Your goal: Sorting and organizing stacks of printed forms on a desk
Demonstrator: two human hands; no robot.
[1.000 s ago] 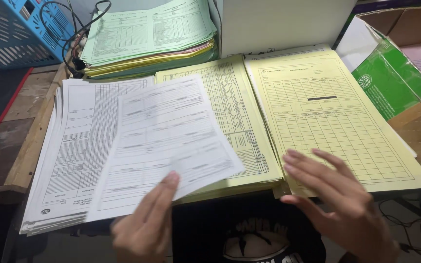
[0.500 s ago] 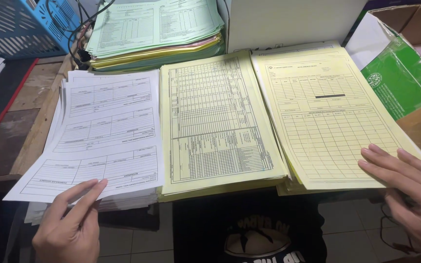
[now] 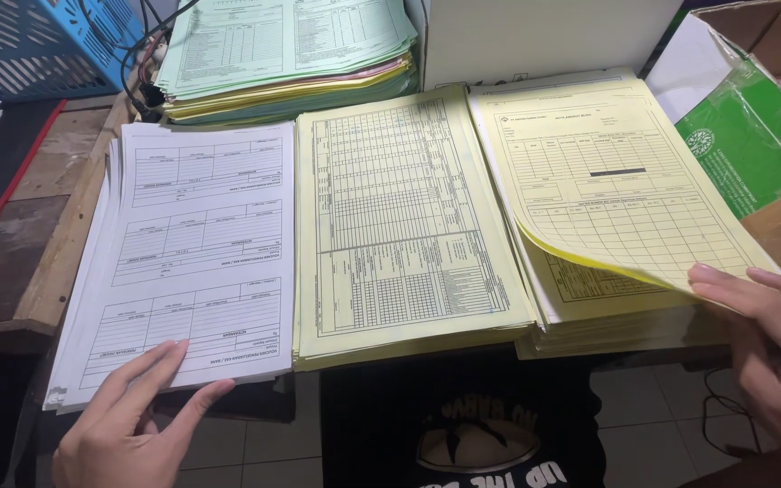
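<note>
Across the wooden desk (image 3: 42,271) lie three stacks of printed forms side by side. At the left, the white stack (image 3: 193,244) has the left hand (image 3: 128,425) at its near edge, fingers spread flat and lightly pressing the top sheet. At the right, the right hand (image 3: 770,334), loosely open, lifts the near corner of the top yellow sheet (image 3: 607,181) off the yellow stack (image 3: 589,312). Between them sits a pale yellow stack (image 3: 399,226), untouched.

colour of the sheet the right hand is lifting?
Pale yellow sheet, printed with a dark grid form; right hand lifts its near corner. Head view.
</note>
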